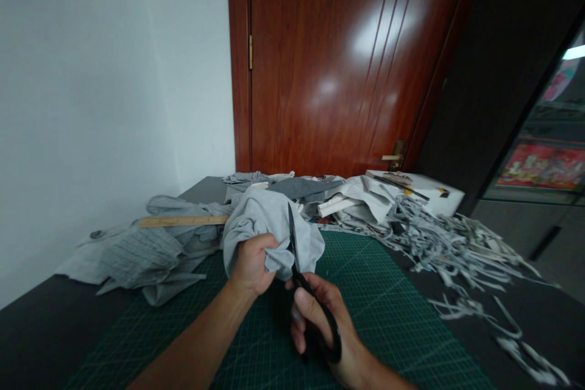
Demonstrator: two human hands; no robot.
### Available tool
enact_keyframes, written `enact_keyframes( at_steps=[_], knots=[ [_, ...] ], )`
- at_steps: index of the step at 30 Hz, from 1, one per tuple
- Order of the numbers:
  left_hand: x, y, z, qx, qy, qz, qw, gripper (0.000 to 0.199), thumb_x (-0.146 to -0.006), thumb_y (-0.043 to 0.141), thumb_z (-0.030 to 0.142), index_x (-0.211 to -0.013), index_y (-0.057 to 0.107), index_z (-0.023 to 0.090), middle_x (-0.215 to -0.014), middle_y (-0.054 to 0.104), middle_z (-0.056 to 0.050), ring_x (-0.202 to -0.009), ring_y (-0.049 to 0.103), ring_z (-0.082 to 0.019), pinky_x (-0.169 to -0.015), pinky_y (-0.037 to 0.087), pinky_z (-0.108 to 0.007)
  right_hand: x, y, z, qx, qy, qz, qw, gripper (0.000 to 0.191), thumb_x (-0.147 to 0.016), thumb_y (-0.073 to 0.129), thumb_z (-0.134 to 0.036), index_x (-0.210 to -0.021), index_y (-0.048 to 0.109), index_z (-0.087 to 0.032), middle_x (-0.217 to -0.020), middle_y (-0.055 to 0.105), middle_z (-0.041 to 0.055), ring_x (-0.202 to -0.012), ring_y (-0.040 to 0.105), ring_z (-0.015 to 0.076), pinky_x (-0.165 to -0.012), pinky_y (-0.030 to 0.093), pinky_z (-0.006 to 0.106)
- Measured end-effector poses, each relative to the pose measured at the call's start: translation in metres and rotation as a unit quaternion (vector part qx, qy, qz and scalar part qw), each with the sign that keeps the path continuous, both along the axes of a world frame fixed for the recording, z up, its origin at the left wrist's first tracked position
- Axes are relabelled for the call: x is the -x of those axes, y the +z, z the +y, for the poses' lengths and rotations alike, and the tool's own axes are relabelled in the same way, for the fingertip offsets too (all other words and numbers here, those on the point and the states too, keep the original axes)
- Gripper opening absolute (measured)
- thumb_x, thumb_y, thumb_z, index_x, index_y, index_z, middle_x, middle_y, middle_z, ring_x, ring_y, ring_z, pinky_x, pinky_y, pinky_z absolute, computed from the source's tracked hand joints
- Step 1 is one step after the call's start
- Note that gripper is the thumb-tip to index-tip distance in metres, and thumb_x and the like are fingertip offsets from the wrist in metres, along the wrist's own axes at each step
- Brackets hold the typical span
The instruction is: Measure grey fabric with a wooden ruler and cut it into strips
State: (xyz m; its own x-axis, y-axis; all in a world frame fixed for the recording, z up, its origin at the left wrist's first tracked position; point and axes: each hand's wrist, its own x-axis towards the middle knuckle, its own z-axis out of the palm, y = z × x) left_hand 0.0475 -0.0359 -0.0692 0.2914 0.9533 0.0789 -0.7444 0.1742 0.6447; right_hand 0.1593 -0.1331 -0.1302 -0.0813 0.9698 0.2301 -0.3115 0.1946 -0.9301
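Note:
Bunched light grey cloth [260, 213] is raised above the green cutting mat [361, 292]. My left hand [256, 263] is closed on its lower edge, thumb on top. My right hand [320, 311] holds black-handled scissors [294, 244], fingers wrapped round the handles. The scissors point upward, with one dark blade in front of the cloth, just right of my left hand. Whether the other blade lies behind the fabric cannot be made out.
Grey fabric pieces [141, 253] and a wooden ruler [183, 220] lie to the left. More cloth [361, 195] is heaped at the back. Thin fabric strips [439, 244] spread over the right side, beside a white box [445, 195]. A wooden door [320, 61] stands behind.

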Motion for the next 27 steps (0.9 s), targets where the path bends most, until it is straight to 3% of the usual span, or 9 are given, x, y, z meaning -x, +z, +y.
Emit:
enact_keyframes(
  at_steps=[5,27],
  knots=[
    [-0.0013,0.0014,-0.0007,-0.007,0.030,0.016,0.999,0.061,-0.041,0.069,0.006,-0.102,0.072,0.013,-0.073,0.075,-0.003,-0.070,0.076,-0.034,-0.065,0.062,-0.042,0.0001,0.0008,0.0005,-0.004,0.000,-0.009,1.000,0.057,-0.084,0.075,-0.069,-0.096,0.059,-0.016,-0.055,0.050,-0.0090,-0.037,0.047,0.0058,-0.040,0.032,0.017],
    [0.0008,0.0042,0.0008,-0.014,0.038,0.021,0.999,0.069,-0.042,0.068,0.008,-0.111,0.072,0.015,-0.088,0.079,-0.005,-0.086,0.078,-0.038,-0.079,0.063,-0.048,0.0012,-0.0018,0.0011,0.011,0.003,-0.025,1.000,0.056,-0.083,0.077,-0.069,-0.093,0.060,-0.016,-0.052,0.049,-0.0102,-0.033,0.045,0.0048,-0.035,0.029,0.014]
  ],
)
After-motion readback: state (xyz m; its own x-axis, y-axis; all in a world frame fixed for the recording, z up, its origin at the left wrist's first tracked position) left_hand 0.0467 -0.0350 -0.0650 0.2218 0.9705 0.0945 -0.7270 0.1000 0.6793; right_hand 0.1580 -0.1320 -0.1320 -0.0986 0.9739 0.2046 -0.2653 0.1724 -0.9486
